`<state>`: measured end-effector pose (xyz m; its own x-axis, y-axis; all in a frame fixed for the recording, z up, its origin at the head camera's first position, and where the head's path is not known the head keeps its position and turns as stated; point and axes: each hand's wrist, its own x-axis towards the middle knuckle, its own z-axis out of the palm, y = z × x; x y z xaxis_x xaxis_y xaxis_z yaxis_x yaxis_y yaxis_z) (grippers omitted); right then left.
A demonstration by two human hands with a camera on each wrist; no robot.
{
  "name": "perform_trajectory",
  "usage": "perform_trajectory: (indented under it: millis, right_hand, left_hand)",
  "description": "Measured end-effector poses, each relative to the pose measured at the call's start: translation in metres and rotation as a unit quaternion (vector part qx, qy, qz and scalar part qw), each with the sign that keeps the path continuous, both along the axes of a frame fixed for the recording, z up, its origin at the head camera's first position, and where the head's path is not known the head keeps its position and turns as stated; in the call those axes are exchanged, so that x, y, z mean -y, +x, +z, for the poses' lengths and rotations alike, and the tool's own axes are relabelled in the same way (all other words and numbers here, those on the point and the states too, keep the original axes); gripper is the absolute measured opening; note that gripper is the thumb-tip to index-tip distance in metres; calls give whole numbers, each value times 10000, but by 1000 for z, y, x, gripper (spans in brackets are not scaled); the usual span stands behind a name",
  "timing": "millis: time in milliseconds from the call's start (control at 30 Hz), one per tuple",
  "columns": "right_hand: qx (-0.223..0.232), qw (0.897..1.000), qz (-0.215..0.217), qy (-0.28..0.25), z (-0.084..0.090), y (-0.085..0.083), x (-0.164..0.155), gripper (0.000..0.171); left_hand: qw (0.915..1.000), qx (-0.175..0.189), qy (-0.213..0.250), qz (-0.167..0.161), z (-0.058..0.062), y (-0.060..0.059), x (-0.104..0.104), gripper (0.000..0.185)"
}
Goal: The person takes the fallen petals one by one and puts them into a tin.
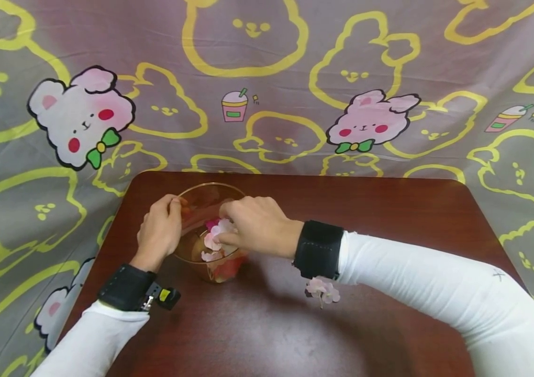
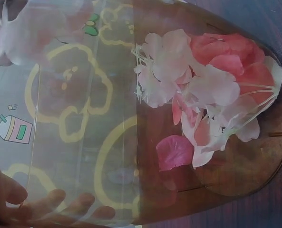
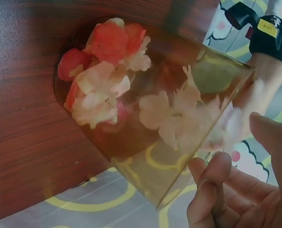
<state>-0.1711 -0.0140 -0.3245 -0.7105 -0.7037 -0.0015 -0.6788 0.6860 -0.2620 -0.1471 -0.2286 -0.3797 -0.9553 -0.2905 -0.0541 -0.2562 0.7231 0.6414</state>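
A clear amber vase stands tilted on the table, with pink, coral and white artificial flowers and a loose magenta petal inside at its bottom. My left hand grips the vase at its left side near the rim; through the wall its fingers show. Over the mouth is my right hand, thumb and fingertips apart in the right wrist view. Pale pink blossoms are right beneath it, in the vase's upper part, blurred in the right wrist view; whether the fingers touch them is hard to tell.
A small pale pink blossom lies on the brown wooden table, beside my right wrist strap. Behind the table hangs a grey and pink cloth with cartoon animals. Black straps sit on both wrists.
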Motion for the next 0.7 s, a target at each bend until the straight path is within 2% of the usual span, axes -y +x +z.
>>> perform_trajectory:
  millis: [167,467,700]
  right_hand:
    - [12,9999,-35,-154,5,-2,-7,49]
    - [-51,9992,-288,-278,7,-9,-26,32]
    - [17,9988,-422,-254,1,-14,-45,34]
  left_hand:
    - [10000,-58,13,-7,0,0,0,53]
    - [10000,30,-33,10,1,0,0,53]
    - [10000,5,-16,15,1,-1,-1,53]
